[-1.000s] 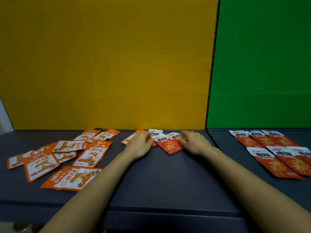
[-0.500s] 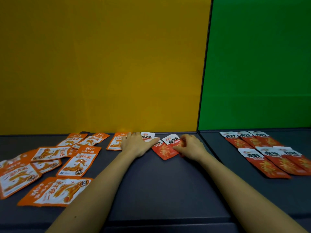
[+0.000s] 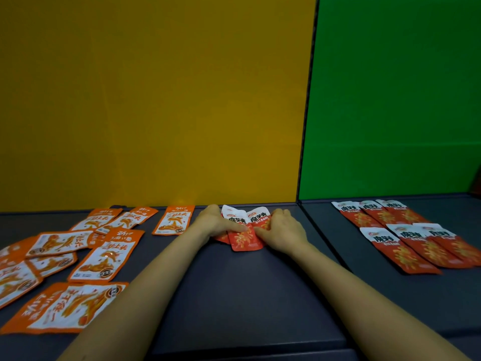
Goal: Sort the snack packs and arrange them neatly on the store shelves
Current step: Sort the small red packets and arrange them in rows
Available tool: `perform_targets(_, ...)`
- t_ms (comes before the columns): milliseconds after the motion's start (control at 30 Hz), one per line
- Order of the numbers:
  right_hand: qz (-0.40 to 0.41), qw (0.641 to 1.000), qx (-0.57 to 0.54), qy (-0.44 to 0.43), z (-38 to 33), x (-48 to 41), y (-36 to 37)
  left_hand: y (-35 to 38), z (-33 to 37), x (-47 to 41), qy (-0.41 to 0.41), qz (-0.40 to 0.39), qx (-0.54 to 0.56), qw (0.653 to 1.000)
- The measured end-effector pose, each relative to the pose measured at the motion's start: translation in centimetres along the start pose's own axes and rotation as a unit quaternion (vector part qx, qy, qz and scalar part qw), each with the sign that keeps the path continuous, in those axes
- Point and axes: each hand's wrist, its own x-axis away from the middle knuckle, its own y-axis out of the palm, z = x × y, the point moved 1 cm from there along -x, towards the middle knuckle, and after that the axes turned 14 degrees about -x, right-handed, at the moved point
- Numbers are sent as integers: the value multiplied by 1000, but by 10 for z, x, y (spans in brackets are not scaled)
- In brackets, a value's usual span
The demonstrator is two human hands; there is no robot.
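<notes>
A small stack of red snack packs (image 3: pixel 246 239) with white tops lies at the back middle of the dark shelf (image 3: pixel 234 295). My left hand (image 3: pixel 214 221) presses on the stack's left side, its thumb across the packs. My right hand (image 3: pixel 282 230) grips the stack's right edge. Several orange snack packs (image 3: pixel 102 259) lie scattered over the left of the shelf, one orange pack (image 3: pixel 174 220) just left of my left hand. On the right shelf section, several red packs (image 3: pixel 411 243) lie in two overlapping rows.
A yellow back panel (image 3: pixel 156 100) stands behind the left section and a green one (image 3: pixel 395 100) behind the right. A dark seam (image 3: pixel 320 235) divides the two shelf sections. The shelf's front edge runs along the bottom of the view.
Both hands have closed in on the red packs and gathered them into one stack. The single orange pack, earlier under my left hand, now lies exposed to its left.
</notes>
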Motion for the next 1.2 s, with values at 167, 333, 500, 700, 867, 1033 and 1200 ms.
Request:
perform_targets(167,0,996,-85,29,-2,3,-6,3,2,5,72,-32,87,993)
perform_targets(333,-35,991,-128,2,5,1,-14,7,1,7,79,5,137,987)
perform_targets(500,-20,990,-122,-65,13,17,-38,7,0,27,65,73,238,966)
perform_targets(700,30,965,-207,-156,46,75,-116,3,17,61,57,135,341,929)
perform_targets(867,100,974,-170,-112,122,124,-169,26,60,90,64,108,409,904)
perform_targets(1033,50,982,-160,-91,176,141,-154,68,114,118,73,77,414,904)
perform_targets(1200,65,990,-69,-106,192,145,-151,98,153,144,81,61,412,905)
